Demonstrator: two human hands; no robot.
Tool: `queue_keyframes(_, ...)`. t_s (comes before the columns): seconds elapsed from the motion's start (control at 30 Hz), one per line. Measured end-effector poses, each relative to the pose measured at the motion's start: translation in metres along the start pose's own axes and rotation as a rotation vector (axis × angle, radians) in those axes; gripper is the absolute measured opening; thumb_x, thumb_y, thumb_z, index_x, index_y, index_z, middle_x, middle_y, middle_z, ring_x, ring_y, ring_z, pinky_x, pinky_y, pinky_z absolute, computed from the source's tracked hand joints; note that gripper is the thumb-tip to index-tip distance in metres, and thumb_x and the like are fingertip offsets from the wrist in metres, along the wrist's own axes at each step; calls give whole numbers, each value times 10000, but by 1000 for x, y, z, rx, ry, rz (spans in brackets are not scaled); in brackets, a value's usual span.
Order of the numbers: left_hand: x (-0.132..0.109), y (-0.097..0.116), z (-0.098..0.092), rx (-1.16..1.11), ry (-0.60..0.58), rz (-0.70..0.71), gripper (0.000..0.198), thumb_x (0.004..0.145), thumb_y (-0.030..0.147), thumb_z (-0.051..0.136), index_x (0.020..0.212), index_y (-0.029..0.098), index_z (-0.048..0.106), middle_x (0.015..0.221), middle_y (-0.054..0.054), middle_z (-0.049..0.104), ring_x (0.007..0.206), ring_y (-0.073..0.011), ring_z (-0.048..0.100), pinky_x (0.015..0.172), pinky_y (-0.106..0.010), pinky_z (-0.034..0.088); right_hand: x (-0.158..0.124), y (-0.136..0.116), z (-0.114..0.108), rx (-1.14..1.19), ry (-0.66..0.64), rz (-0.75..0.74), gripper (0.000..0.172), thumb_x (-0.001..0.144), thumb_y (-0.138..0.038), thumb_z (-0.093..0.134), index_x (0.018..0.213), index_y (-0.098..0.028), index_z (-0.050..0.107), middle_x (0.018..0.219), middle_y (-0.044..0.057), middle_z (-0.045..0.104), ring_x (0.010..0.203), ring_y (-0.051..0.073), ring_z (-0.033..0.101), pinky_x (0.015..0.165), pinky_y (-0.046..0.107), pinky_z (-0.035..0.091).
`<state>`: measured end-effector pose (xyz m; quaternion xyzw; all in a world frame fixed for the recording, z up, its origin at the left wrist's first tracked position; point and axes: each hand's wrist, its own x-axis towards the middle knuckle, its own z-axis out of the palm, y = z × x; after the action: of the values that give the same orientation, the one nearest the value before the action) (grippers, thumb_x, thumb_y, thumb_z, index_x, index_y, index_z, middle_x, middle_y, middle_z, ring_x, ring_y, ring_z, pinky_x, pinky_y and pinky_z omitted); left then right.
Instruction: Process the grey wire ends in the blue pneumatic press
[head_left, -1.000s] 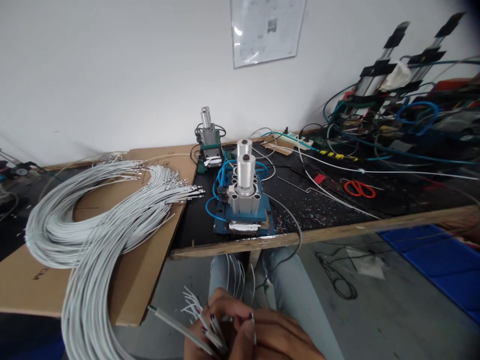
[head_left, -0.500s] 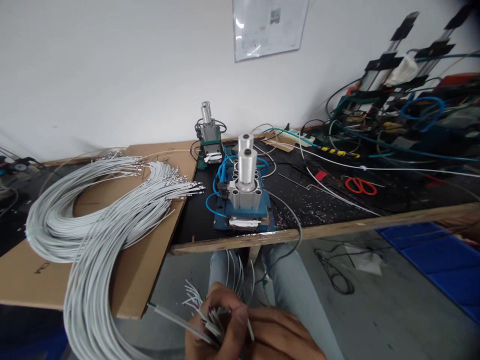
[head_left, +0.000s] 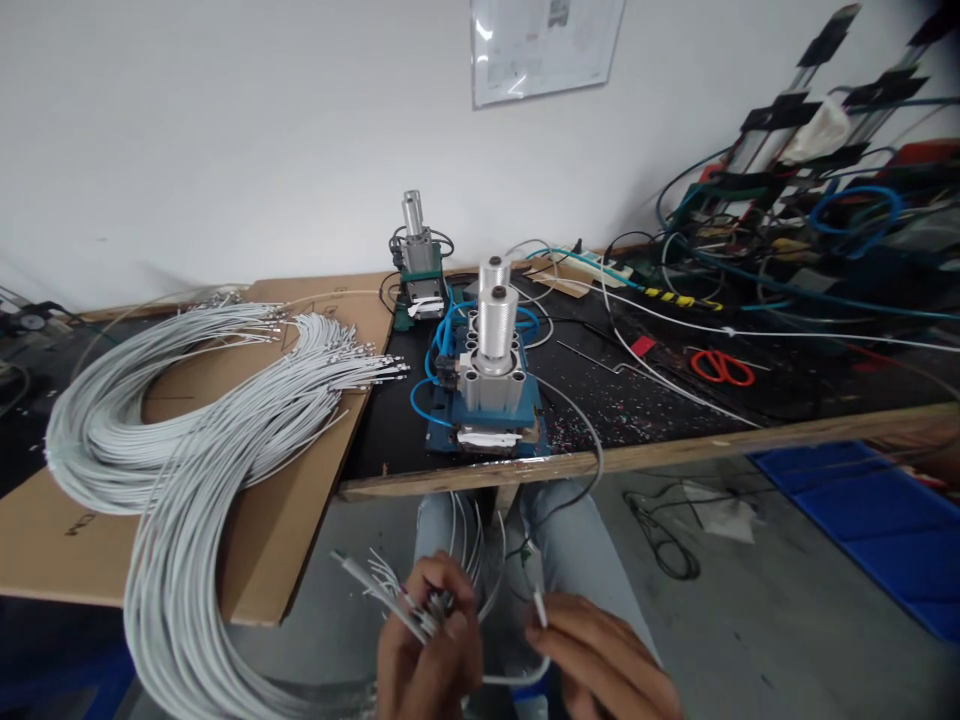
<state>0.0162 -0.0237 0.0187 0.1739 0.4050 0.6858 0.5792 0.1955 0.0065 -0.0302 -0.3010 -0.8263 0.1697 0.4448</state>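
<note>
Low in the view, my left hand (head_left: 431,645) is closed around several white cable ends (head_left: 382,590), which poke out to the upper left. To its right, my right hand (head_left: 600,650) pinches one white cable end (head_left: 540,608) between thumb and fingers. That cable bends below the hands. A thick bundle of white cables (head_left: 180,570) curves over the cardboard (head_left: 296,540) on the left and hangs down towards my left hand. Both hands are in front of the bench edge, over my legs.
A blue-based press with silver cylinders (head_left: 493,375) stands at the bench edge (head_left: 637,457). Behind it is a smaller press (head_left: 420,260). Orange-handled scissors (head_left: 721,367), a bent metal rod and tangled hoses lie on the right. A blue panel (head_left: 862,530) is on the floor.
My hands were together and are now apart. My right hand has moved right with one cable end in it. The view has shifted slightly.
</note>
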Motion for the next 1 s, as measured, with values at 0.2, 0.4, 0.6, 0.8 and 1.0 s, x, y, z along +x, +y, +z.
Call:
queue_keyframes(0.2,-4,-31,-7,21,-53,-94,296,791,503,854,839,210,843,606,48,482,460,-15,300,460,-163,252,-42,49,-19,-164,-155,193,339,1017,-200,504,1293,-232,698,974,92,824,796,229,825,665,247,671)
queue_keyframes(0.4,-10,-61,-15,122,-86,-13,289,829,513,813,993,284,879,832,-47,677,542,-76,524,509,-218,449,-36,13,-26,-30,10,350,257,1048,-281,529,1222,-260,718,816,48,743,710,181,773,625,192,620)
queue_keyframes(0.6,-19,-69,-26,523,-154,-32,496,833,665,713,891,200,877,612,-14,575,547,-147,528,535,-266,415,2,-34,-12,211,-14,428,249,974,-211,621,1178,-285,742,912,31,691,739,159,718,648,196,585)
queue_keyframes(0.8,-28,-72,-19,672,-113,137,498,876,667,651,779,222,853,786,-92,745,723,-237,652,689,-312,496,5,-31,4,421,8,507,192,988,-234,617,867,-248,767,791,4,638,650,134,653,589,188,523)
queue_keyframes(1.0,-31,-63,-26,525,253,227,440,848,629,717,802,207,834,792,-72,761,800,-250,693,765,-308,537,-15,-29,25,682,223,656,308,1050,-448,540,880,-239,690,824,19,667,772,159,684,713,217,557)
